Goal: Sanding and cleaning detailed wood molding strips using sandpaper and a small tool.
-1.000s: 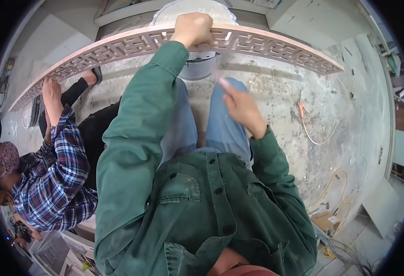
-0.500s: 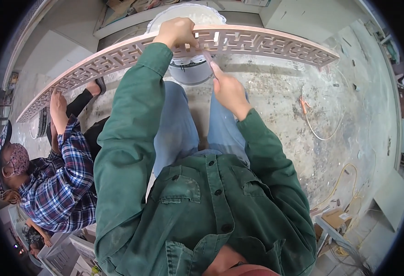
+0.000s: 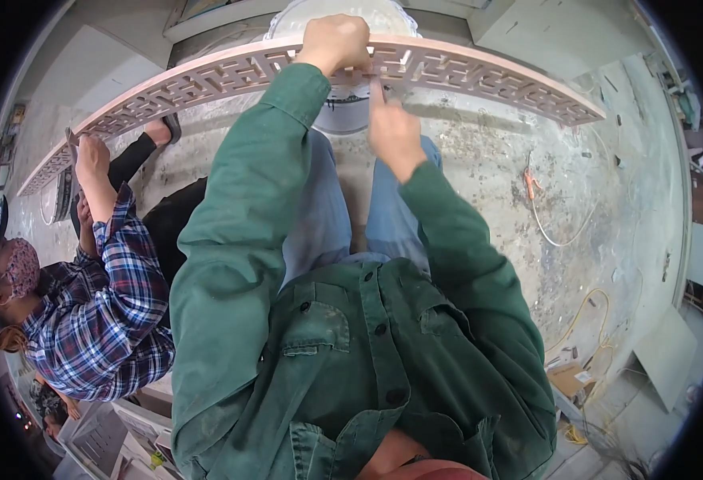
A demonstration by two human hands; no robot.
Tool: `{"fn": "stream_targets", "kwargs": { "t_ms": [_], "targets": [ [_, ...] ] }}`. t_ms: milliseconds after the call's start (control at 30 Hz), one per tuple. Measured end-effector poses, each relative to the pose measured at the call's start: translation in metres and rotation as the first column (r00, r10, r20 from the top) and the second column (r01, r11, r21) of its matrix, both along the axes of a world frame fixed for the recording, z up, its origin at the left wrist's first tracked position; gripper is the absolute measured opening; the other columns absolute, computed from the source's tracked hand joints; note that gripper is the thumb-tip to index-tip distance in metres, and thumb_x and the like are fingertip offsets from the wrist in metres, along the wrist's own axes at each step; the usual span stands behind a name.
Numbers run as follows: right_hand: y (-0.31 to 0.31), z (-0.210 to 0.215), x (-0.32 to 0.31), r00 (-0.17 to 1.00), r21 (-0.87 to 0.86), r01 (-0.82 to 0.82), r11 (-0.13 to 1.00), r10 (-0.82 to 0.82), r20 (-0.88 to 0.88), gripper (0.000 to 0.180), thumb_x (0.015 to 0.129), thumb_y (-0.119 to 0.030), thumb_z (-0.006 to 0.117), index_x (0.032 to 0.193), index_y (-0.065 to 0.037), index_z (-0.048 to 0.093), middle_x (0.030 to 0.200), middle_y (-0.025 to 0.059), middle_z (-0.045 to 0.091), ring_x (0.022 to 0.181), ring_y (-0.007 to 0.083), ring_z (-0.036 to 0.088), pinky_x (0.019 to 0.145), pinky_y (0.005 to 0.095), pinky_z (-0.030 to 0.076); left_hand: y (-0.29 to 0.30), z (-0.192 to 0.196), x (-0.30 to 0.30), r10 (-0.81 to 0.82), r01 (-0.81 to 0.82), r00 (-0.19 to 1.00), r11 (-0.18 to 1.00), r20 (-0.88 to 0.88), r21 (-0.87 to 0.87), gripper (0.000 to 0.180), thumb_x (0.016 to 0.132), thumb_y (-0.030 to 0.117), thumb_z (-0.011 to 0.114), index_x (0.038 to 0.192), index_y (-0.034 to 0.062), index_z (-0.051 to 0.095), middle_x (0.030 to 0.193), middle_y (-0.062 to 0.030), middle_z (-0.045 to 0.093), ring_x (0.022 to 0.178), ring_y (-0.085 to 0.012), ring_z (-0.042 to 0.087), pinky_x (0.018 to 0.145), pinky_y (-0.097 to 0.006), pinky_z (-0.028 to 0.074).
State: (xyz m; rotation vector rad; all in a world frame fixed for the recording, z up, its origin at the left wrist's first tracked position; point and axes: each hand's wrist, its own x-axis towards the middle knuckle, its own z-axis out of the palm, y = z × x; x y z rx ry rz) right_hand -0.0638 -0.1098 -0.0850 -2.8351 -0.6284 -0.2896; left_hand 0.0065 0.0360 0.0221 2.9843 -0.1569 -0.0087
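A long, pale wooden fretwork panel (image 3: pixel 479 67) with a cut-out geometric lattice spans the upper view, resting across a white round bucket (image 3: pixel 342 118). Over the panel's upper edge, near its middle, my left hand (image 3: pixel 335 42) is closed, its fingers curled by the openings. Just below and to the right, my right hand (image 3: pixel 396 138) grips a thin, flat pinkish strip (image 3: pixel 377 90). The strip's far end meets the lattice beside my left fingers; its exact kind cannot be made out.
On the left, a co-worker in a plaid shirt (image 3: pixel 99 320) has a hand (image 3: pixel 92 162) at the panel's left end. An orange-tipped hose (image 3: pixel 530 182) lies on the stained floor to the right. A cardboard box (image 3: pixel 571 382) and yellow cord (image 3: pixel 603 320) are at lower right.
Both my hands have shifted right along the panel, the strip now standing more upright in my right hand. The co-worker's hand has moved slightly left and now shows a thin tool.
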Motion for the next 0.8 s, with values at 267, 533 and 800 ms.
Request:
{"fn": "stream_targets", "kwargs": {
  "t_ms": [267,533,800],
  "targets": [
    [0.001,-0.003,0.010,0.999,0.062,-0.021,0.998,0.018,0.041,0.054,0.082,-0.008,0.052,0.135,-0.001,0.046,0.078,0.0186,0.063,0.062,0.0335,0.066,0.050,0.0465,0.051,0.006,-0.004,0.006,-0.037,0.037,0.999,0.999,-0.018,-0.007,0.034,0.058,0.037,0.080,0.078,0.0108,0.071,0.074,-0.0084,0.070,0.072,-0.0248,0.069,0.063,-0.037,0.052],
    [-0.001,-0.023,-0.023,0.990,-0.034,0.014,0.999,-0.009,0.140,0.062,0.082,-0.009,0.053,0.142,-0.006,0.040,0.075,0.0146,0.060,0.058,0.0295,0.064,0.047,0.0422,0.051,0.013,-0.018,0.011,-0.068,0.066,0.989,0.998,0.131,0.015,0.035,0.058,0.036,0.081,0.080,0.0109,0.071,0.073,-0.0063,0.070,0.066,-0.0250,0.069,0.062,-0.036,0.053],
    [-0.034,-0.014,-0.017,0.976,0.092,-0.010,0.996,-0.010,0.216,0.057,0.082,-0.012,0.056,0.138,-0.013,0.046,0.075,0.0145,0.062,0.055,0.0330,0.061,0.050,0.0461,0.050,0.010,-0.010,0.001,-0.096,0.114,0.975,0.990,0.202,-0.080,0.032,0.056,0.036,0.079,0.073,0.0093,0.071,0.074,-0.0119,0.069,0.072,-0.0286,0.068,0.064,-0.040,0.054]
  ]
}}
